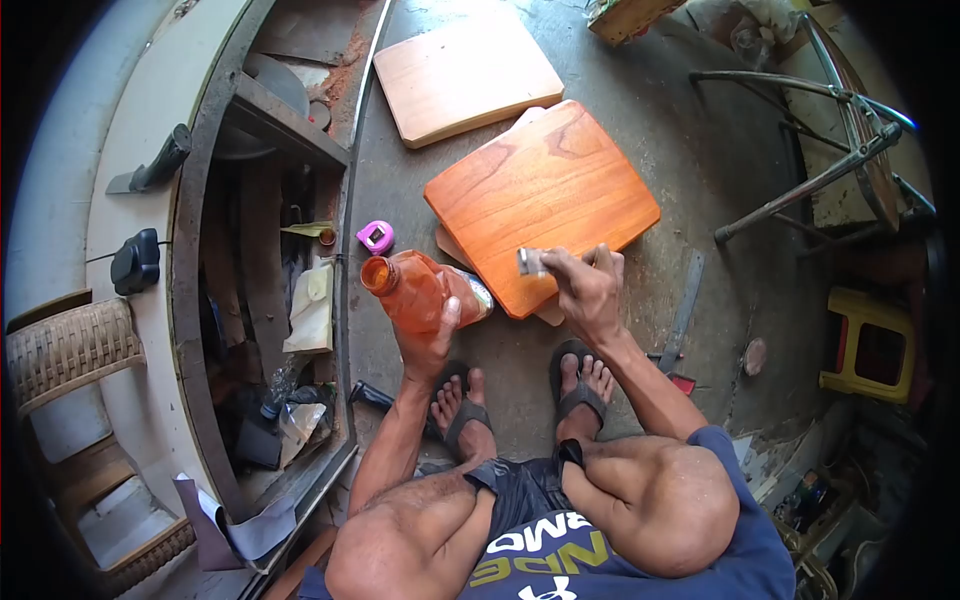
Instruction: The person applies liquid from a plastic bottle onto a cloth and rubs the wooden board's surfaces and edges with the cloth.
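Note:
My left hand (428,345) is wrapped round a clear plastic bottle (415,290) stained orange inside. The bottle is uncapped and tilted, its mouth to the upper left and its label to the right. In my right hand (592,292) is a small paintbrush (531,262), gripped between thumb and fingers; its metal band shows, while its handle is mostly hidden. The brush is over the near left part of a glossy orange-brown wooden board (545,195). Whether the bristles touch the wood I cannot tell. This board rests on a paler piece, partly hidden beneath it.
A pale wooden board (468,68) lies beyond. A pink tape measure (376,237) is left of the bottle. An open cabinet (345,190) with clutter borders the left. To the right are a metal ruler-like strip (684,308), a metal-legged chair (790,205) and a yellow stool (868,300).

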`<state>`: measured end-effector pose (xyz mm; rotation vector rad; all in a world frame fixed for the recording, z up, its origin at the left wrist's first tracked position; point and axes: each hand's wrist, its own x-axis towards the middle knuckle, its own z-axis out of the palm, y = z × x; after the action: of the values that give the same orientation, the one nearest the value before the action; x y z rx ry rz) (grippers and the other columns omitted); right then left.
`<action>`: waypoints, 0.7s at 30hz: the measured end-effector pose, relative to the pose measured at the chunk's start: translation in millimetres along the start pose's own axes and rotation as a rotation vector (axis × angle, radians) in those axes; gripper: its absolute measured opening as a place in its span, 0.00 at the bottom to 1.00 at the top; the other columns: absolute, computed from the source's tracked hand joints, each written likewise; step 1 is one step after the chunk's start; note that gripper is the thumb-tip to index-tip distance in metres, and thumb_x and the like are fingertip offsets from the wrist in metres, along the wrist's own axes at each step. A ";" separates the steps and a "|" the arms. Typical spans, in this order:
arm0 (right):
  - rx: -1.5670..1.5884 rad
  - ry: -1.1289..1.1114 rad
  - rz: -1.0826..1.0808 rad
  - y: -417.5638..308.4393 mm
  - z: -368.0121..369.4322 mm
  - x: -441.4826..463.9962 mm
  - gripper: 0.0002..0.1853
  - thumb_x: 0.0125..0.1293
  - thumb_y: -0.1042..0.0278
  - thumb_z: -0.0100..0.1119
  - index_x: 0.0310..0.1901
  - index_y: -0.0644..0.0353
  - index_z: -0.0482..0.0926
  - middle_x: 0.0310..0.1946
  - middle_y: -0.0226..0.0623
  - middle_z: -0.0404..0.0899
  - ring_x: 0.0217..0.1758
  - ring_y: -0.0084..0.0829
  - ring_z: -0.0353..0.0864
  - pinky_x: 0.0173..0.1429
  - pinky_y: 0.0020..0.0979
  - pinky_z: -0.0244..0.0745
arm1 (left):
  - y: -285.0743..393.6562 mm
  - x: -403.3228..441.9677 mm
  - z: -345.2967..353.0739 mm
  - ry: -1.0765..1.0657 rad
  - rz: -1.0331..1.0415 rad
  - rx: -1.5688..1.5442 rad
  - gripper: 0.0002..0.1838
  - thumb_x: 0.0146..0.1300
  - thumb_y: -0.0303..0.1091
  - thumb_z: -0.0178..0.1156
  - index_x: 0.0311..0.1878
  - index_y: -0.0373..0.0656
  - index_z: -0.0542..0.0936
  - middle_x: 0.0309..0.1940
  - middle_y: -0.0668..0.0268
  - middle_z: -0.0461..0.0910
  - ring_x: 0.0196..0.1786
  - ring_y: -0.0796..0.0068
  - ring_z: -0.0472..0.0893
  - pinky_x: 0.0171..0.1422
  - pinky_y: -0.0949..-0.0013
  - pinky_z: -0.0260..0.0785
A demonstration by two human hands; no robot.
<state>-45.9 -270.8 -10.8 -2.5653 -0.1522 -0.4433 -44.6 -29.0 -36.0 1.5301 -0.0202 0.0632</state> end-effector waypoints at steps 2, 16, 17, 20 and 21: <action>0.008 -0.021 -0.094 4.5 29.0 -15.8 0.11 0.56 0.71 0.64 0.40 0.47 0.87 0.32 0.25 0.85 0.30 0.32 0.69 0.45 0.35 0.64 | 0.0 5.0 5.5 0.001 -0.069 -0.061 0.29 0.62 0.29 0.67 0.64 0.38 0.67 0.54 0.64 0.75 0.57 0.73 0.77 0.65 0.66 0.68; -0.271 0.086 0.412 111.1 10.0 -18.3 0.11 0.59 0.74 0.64 0.41 0.44 0.85 0.28 0.36 0.77 0.35 0.38 0.73 0.47 0.41 0.66 | 2.8 11.5 7.4 -0.027 -0.024 -0.078 0.28 0.62 0.30 0.66 0.64 0.39 0.68 0.51 0.66 0.76 0.55 0.73 0.78 0.65 0.65 0.68; -0.266 0.104 0.348 87.8 17.3 -22.5 0.12 0.59 0.77 0.64 0.40 0.43 0.85 0.26 0.33 0.77 0.34 0.35 0.72 0.46 0.40 0.65 | -0.8 8.3 5.2 -0.024 -0.037 -0.052 0.29 0.62 0.30 0.67 0.64 0.39 0.67 0.51 0.66 0.76 0.55 0.72 0.78 0.65 0.65 0.68; -0.171 0.101 0.157 20.4 20.8 -27.4 0.09 0.58 0.73 0.64 0.38 0.44 0.84 0.25 0.28 0.77 0.32 0.31 0.72 0.45 0.37 0.62 | -8.3 10.0 2.9 -0.029 -0.046 -0.029 0.29 0.62 0.31 0.67 0.64 0.39 0.67 0.51 0.66 0.76 0.55 0.72 0.78 0.66 0.65 0.68; -0.094 0.078 0.068 9.3 28.1 -34.5 0.09 0.58 0.73 0.62 0.36 0.44 0.84 0.27 0.26 0.79 0.32 0.30 0.73 0.45 0.36 0.61 | -7.7 8.7 3.8 -0.026 -0.059 -0.032 0.30 0.62 0.31 0.67 0.64 0.39 0.67 0.51 0.66 0.76 0.55 0.72 0.78 0.66 0.65 0.68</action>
<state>-68.6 -264.8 -49.7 -2.6315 -0.0167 -0.5353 -35.4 -32.9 -43.1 1.4982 0.0032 -0.0038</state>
